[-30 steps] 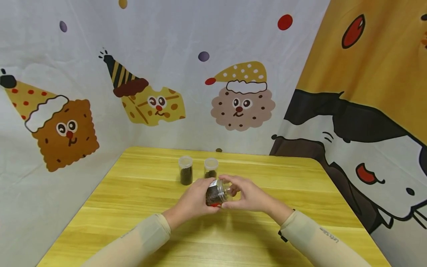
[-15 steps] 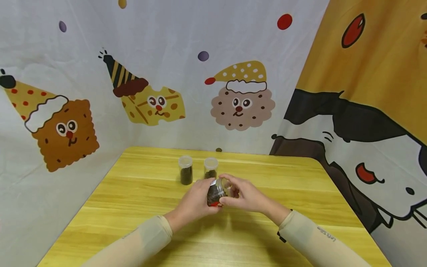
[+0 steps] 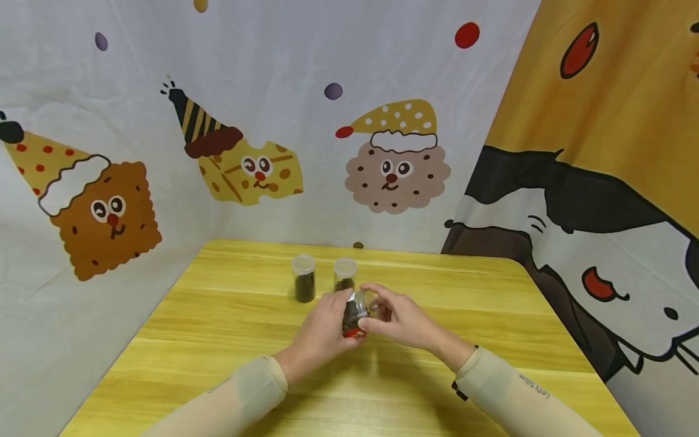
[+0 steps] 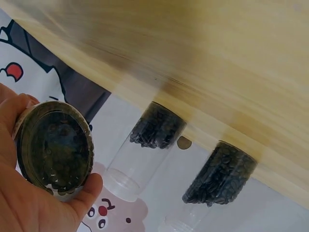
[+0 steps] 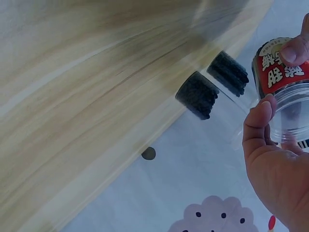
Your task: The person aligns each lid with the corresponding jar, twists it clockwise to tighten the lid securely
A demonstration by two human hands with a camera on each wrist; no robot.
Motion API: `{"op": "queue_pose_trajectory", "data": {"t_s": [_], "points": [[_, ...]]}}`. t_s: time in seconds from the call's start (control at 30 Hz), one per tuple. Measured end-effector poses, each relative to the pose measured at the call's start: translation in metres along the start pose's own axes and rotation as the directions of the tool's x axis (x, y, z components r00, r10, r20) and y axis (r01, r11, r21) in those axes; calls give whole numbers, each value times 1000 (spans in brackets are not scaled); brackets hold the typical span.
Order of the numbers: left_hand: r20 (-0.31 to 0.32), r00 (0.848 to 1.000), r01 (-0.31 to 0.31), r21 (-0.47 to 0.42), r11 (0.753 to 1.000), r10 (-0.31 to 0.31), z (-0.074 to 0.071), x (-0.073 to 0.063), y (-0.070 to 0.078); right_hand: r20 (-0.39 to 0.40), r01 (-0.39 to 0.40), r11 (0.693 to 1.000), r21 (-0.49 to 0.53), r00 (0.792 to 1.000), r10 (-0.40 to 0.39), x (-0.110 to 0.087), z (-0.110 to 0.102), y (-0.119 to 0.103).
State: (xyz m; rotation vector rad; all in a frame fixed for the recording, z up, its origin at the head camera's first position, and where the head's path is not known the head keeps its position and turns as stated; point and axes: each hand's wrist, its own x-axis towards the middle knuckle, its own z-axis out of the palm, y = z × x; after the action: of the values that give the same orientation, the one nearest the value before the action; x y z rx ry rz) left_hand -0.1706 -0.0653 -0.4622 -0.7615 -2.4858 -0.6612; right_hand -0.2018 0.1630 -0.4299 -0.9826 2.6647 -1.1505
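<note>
My left hand (image 3: pixel 322 328) grips a clear jar (image 3: pixel 352 320) of dark seed-like bits, tilted on its side above the table. A red label with white characters shows on this jar in the right wrist view. The round base, with the dark contents behind it, faces the left wrist camera. At the jar's clear ringed end, the fingers and thumb of my right hand (image 3: pixel 401 318) curl round it; whether that end is a separate lid is unclear. Two similar clear jars, a left one (image 3: pixel 304 286) and a right one (image 3: pixel 345 276), stand upright just behind, partly filled with dark bits.
The yellow wood-grain table (image 3: pixel 218 328) lies under both forearms. Behind it hangs a white cloth (image 3: pixel 262 79) printed with cartoon snacks. An orange and black printed cloth (image 3: pixel 573 145) covers the right side.
The held jar and my left hand have shifted slightly to the right. Less of the clear end shows between the hands. The two standing jars have stayed put.
</note>
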Motion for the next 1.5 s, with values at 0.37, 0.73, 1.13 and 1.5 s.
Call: {"op": "queue_pose_trajectory", "data": {"t_s": [0.37,0.73,1.13,1.5], "points": [[39,995,99,-138,985,-94,5,1,-9,-16,-25,999,-35,1000,25,0,4,-4],[83,985,166,-218,962,-152,3,1,-10,-26,-46,994,-102,999,43,-3,4,-6],[122,986,133,-170,976,-113,3,0,-4,-53,-49,976,-212,998,39,-5,6,-12],[104,981,182,-174,968,-166,10,3,-2,-104,-44,969,-242,994,20,-4,6,-12]]}}
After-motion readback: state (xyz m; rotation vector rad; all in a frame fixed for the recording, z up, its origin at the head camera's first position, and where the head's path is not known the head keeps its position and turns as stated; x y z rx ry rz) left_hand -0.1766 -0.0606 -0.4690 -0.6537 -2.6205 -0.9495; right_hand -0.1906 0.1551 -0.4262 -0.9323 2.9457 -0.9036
